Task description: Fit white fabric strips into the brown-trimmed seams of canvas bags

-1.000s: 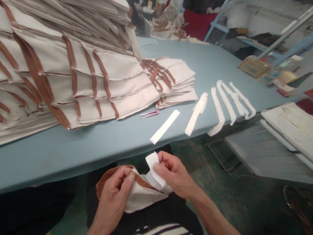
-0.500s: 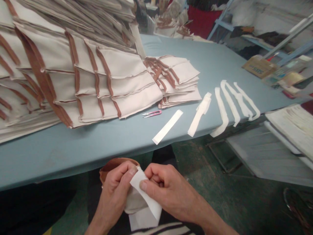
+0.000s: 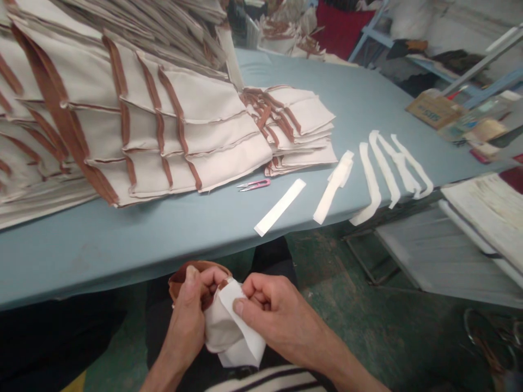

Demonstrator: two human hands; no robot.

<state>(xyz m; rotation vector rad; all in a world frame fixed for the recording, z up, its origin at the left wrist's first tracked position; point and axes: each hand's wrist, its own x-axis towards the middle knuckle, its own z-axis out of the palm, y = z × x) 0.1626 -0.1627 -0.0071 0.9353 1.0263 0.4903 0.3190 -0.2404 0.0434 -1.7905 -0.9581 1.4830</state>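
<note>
1. Nearest, a black-and-cream striped cloth (image 3: 269,382) crosses the lower margin; just beyond it, the cream fabric piece (image 3: 214,326) is held up over the lap, short of the desk (image 3: 122,261).
2. Left hand (image 3: 183,305): the fingers are at the piece's upper edge, beside its curved brown band (image 3: 177,279). The thumb stands up, apart from the index finger; whether the hidden fingers grip cannot be told.
3. Right hand (image 3: 278,310): thumb and curled fingers pinch a white strip (image 3: 251,336), which slants across the piece's right side, its lower end bent under.
4. Step in hand, as judged: setting the strip against the fabric edge. The next move seems to call for an even edge and a firm left thumb. The hands hide much of the contact; slipping out of line is the likely fault.
5. On the desk's near margin lie pink-handled snips (image 3: 255,185), a flat white strip (image 3: 281,207), a folded bundle of strips (image 3: 333,190) and, farther right, long curved strips (image 3: 370,185). The desk's edge lies between them and the hands.
6. Behind, a large stack of brown-trimmed panels (image 3: 220,136) fills the left; a smaller stack (image 3: 308,149) adjoins it.
7. Farthest: a cardboard box (image 3: 433,109) at right and red cloth (image 3: 339,32).
</note>
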